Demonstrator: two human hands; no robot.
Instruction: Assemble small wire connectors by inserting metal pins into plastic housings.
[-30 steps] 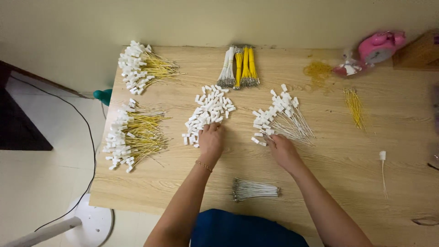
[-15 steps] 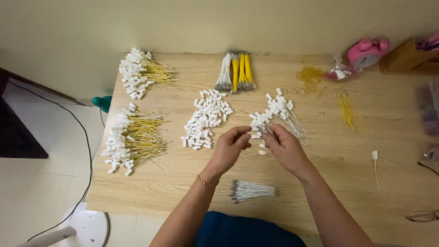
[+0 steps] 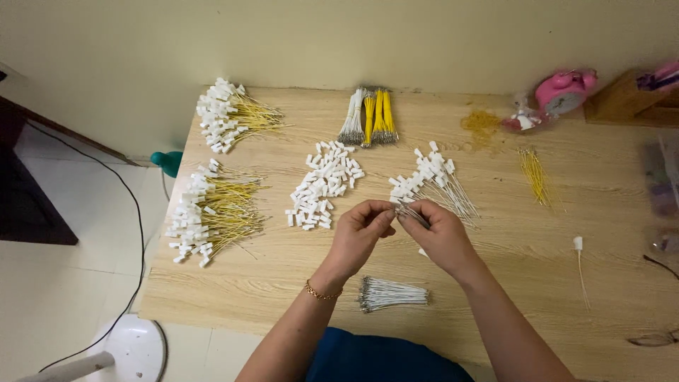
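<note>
1. The left hand (image 3: 359,233) and right hand (image 3: 440,233) meet fingertip to fingertip above the wooden table (image 3: 297,283), together pinching a thin white wire (image 3: 409,211).
2. A pile of white plugs (image 3: 322,185) lies at 10 o'clock from the hands.
3. A heap of plugged white wires (image 3: 433,180) sits at 1 o'clock.
4. A bundle of bare white wires (image 3: 390,294) rests at 6 o'clock.

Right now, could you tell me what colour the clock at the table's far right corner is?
The clock is pink with a pale face, seen best in the head view.
</note>
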